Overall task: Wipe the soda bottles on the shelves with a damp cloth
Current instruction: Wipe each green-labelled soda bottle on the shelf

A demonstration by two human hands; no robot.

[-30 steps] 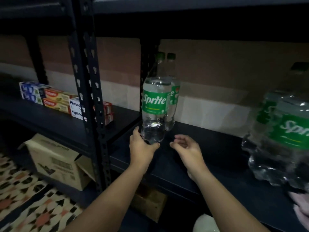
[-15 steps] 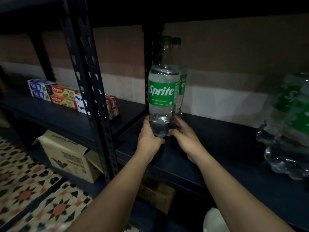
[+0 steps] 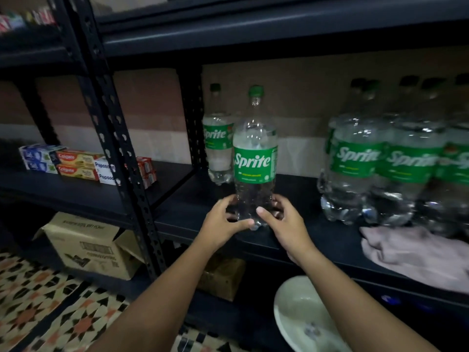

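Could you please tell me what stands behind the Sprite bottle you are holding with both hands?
A second Sprite bottle stands behind the held bottle, up against the rear post; its lower right side is covered.

Single view only, head-mounted, wide-angle. It looks forward and down onto a dark metal shelf (image 3: 317,240) at close range. Both forearms enter from the lower edge and meet at frame centre. Patterned floor (image 3: 38,301) fills the lower left; an upper shelf edge crosses the top. Straight lines bow near the borders.
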